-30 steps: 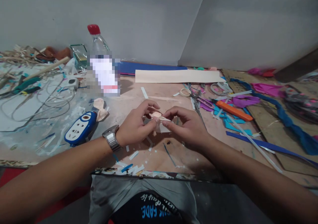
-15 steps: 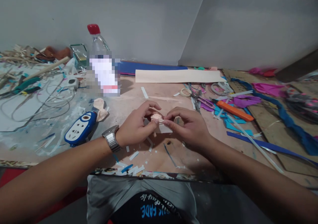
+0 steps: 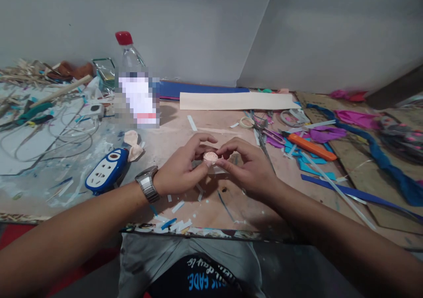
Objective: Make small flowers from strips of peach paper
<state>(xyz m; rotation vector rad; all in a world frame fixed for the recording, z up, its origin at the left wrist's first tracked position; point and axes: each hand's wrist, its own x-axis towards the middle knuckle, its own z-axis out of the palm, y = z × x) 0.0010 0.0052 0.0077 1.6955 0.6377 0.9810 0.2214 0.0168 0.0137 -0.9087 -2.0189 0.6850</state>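
Between both hands, above the middle of the table, is a small peach paper rose (image 3: 210,157) with a spiral of rolled layers facing up. My left hand (image 3: 185,166), with a metal watch (image 3: 148,184) on its wrist, pinches the rose between thumb and fingers on one side. My right hand (image 3: 249,166) grips its opposite edge with thumb and forefinger. The underside of the rose is hidden by the fingers. A crumpled peach paper piece (image 3: 133,145) lies to the left, by a blue and white power strip (image 3: 107,171).
A red-capped bottle (image 3: 134,60) and a blurred bright screen (image 3: 140,100) stand at the back left. A long cream strip (image 3: 238,101) lies along the back. Scissors (image 3: 261,128), an orange cutter (image 3: 312,147) and coloured scraps lie right; green-handled pliers (image 3: 35,113) and cables lie left.
The rose has been turned in my fingers, so its spiral top now shows as a round face. It has shifted slightly right; both hands keep their hold.
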